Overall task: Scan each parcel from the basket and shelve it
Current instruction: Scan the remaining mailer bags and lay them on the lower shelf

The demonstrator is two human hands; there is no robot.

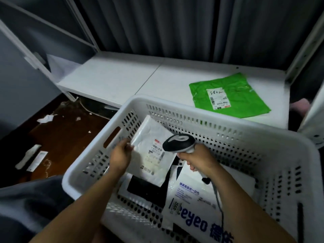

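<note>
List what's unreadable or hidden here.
Head view:
- Print on the white parcel label: blurred, too small.
- Trigger of the scanner: hidden by fingers of the right hand.
- Most of the black-and-white parcel: under the white parcel.
- Logo on the blue-lettered parcel: cut off by the bottom edge.
- Print on the green parcel label: too small.

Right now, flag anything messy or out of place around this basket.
Torn paper scraps and label strips litter the brown floor left of the basket, below the shelf. The green parcel lies askew on the shelf. Nothing else stands out.
</note>
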